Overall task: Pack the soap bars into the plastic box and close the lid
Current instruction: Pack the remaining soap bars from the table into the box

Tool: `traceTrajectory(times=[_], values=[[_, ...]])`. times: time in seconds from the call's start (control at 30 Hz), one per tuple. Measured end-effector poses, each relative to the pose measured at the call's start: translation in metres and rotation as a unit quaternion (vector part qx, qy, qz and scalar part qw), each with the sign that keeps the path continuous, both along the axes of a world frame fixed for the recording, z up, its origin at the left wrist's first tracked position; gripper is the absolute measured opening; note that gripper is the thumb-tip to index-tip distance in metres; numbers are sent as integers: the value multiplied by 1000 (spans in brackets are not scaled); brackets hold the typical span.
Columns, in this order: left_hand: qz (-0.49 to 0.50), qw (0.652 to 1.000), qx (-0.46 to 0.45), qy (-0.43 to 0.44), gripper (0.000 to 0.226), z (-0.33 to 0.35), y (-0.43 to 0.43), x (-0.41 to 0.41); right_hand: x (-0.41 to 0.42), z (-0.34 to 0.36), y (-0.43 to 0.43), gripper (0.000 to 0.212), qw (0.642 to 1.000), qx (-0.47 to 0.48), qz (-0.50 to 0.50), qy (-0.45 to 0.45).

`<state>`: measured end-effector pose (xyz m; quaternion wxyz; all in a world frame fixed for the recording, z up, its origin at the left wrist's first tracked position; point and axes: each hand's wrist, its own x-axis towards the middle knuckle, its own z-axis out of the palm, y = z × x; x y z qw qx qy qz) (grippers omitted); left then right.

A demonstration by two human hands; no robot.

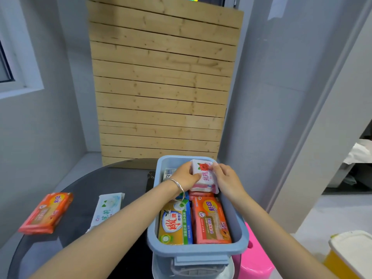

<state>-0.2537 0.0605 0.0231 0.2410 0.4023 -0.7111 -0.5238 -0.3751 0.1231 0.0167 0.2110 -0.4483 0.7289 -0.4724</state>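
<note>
A blue plastic box point(234, 228) stands open on the right side of a dark round table. Inside it lie a yellow-and-blue soap pack point(174, 224), an orange-pink soap pack point(211, 222) and others beneath. My left hand point(186, 178) and my right hand point(226, 180) both grip a white-and-pink rose soap pack point(205, 174), held over the far end of the box. An orange soap pack point(46, 213) and a white-green soap pack point(106, 209) lie on the table to the left. I cannot pick out the lid for certain.
The dark round table point(84, 186) ends near my body. A slatted wooden panel point(161, 81) leans against the wall behind. A pink stool point(255, 260) stands right of the box, and a yellow container with a white top point(350, 254) sits at the far right.
</note>
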Motion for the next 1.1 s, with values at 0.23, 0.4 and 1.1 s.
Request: traceTrajectory(times=[0.23,0.4,1.1], values=[[79,993,-87,18,62,24,-21,93,26,15,4,21,987,-10,41,153],[180,978,-98,-29,58,-1,-47,190,93,40,-11,23,981,-18,148,127],[339,921,-14,-191,65,-122,-78,328,267,-79,-103,91,935,351,48,27]])
